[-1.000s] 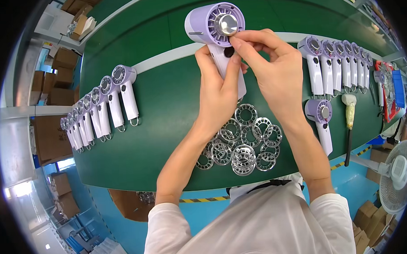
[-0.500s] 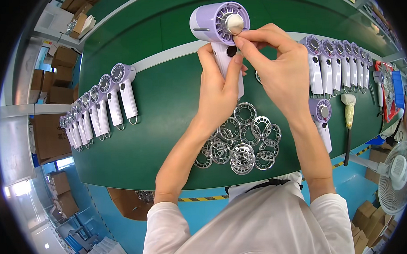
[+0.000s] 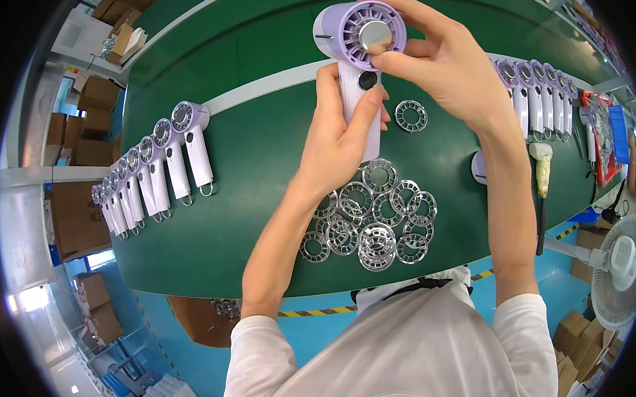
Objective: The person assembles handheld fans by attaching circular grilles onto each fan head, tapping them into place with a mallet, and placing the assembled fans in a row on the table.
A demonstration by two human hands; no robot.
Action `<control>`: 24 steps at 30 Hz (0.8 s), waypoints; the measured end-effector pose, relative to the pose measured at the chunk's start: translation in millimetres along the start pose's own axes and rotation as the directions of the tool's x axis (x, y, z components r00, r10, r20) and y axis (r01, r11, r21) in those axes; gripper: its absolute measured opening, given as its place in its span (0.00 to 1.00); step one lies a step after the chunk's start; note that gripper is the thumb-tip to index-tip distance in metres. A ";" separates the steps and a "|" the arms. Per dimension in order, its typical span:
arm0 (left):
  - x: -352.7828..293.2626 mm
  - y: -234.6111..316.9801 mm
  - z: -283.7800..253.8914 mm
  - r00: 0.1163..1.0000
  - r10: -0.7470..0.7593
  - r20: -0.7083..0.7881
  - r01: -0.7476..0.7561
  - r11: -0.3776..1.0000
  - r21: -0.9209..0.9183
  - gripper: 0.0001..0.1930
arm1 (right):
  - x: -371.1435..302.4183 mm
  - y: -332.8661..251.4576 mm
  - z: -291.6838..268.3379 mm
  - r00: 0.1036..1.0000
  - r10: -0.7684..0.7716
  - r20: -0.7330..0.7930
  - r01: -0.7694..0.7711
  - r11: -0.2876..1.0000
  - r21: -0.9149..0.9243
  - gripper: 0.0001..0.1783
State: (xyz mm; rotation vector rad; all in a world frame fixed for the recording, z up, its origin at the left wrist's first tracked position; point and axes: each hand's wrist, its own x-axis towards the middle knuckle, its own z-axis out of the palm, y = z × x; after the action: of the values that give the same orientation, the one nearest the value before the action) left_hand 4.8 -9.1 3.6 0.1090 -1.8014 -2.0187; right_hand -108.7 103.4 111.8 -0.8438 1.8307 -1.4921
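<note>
A lilac and white handheld fan (image 3: 330,31) is held up over the far part of the green table, its round head facing me. My left hand (image 3: 340,131) is closed around the white handle, thumb just below the dark round button. My right hand (image 3: 446,61) grips the fan head from the right, fingers over the top rim and thumb at the lower front beside the silver centre disc. Below the hands lies a pile of shiny silver slotted rings (image 3: 375,242). One separate silver ring (image 3: 411,116) lies between the handle and my right forearm.
Rows of similar fans stand at the left (image 3: 197,157) and the right (image 3: 535,107). Another fan (image 3: 478,168) is partly behind my right forearm. A mallet (image 3: 542,170) with a wrapped head lies beside it. A white pedestal fan (image 3: 618,272) is past the table edge.
My right hand has moved from pinching at the centre disc to gripping round the fan head. The fan has shifted slightly right and its front faces me more. The separate ring is now uncovered.
</note>
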 end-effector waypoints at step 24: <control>-0.9 11.2 5.4 0.997 -0.057 -0.048 0.051 0.991 -0.127 0.18 | -6.2 20.7 17.3 0.998 -0.059 -0.038 0.069 0.898 0.434 0.35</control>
State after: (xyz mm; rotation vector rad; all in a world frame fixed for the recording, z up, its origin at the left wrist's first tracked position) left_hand 6.7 -4.5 15.0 0.1722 -1.6521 -2.1407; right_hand -93.2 101.5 89.0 -0.6689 1.4079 -1.8657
